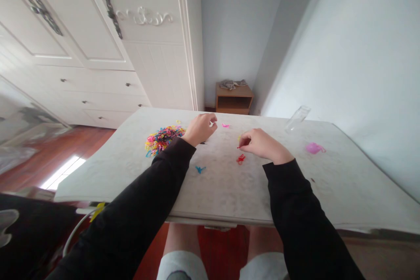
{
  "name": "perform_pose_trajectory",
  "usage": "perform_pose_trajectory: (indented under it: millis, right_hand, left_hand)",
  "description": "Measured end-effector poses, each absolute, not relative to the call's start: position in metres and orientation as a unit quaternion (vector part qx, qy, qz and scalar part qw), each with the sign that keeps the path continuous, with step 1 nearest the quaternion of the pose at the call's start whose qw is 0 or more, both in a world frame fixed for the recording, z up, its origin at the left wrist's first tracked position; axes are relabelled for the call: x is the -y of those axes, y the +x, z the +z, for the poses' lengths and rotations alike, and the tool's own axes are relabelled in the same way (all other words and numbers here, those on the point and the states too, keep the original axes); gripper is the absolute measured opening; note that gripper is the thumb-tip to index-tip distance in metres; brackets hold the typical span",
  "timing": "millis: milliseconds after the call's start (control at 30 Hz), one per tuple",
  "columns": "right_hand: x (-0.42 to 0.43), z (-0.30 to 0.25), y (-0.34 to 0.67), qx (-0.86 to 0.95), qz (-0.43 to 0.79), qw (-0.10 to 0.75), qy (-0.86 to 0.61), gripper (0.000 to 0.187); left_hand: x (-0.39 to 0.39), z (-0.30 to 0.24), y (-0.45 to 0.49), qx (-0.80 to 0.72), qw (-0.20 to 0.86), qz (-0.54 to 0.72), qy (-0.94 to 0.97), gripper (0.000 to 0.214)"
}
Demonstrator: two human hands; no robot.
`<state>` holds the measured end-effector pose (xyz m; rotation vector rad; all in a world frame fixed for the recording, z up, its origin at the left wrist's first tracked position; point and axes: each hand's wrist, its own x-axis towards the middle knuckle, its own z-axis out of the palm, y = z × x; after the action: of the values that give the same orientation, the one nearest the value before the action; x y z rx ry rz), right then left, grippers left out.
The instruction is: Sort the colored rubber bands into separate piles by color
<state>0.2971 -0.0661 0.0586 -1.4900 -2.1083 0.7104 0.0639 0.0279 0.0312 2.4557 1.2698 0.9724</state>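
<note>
wearing black sleeves [131, 210] over the worktop [226, 197]; pinching a red piece [239, 147] in the right hand [260, 143] (near a red cluster [241, 159]); holding the left hand [201, 129] curled, fingertips apart, beside the multicoloured pile [162, 140].

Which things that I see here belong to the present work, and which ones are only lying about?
Likely in the work:
red piece in the right hand
multicoloured pile beside the left hand
red cluster
blue cluster
pink cluster

Apparently just lying about:
clear vessel
purple item
crumpled cloth on the wooden cabinet
</note>
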Motion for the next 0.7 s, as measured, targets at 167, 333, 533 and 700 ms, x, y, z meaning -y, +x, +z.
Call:
perform_pose_trajectory:
  millis: [167, 333, 533, 700]
  right_hand:
    - [0.074, 0.066, 0.294, 0.773, 0.249, 0.159, -0.562, 0.022]
    - [0.076, 0.072, 0.288, 0.779, 0.238, 0.058, -0.578, 0.016]
    - [0.076, 0.070, 0.285, 0.786, 0.219, 0.034, -0.576, 0.015]
    - [0.074, 0.065, 0.272, 0.807, 0.164, 0.148, -0.548, 0.012]
  left_hand:
    - [-0.020, 0.035, 0.061, -0.434, 0.098, 0.319, 0.837, 0.016]
    - [-0.014, 0.035, 0.062, -0.440, 0.083, 0.292, 0.845, 0.018]
    - [-0.012, 0.033, 0.061, -0.448, 0.101, 0.279, 0.844, 0.018]
    - [-0.011, 0.037, 0.054, -0.463, 0.106, 0.302, 0.827, 0.021]
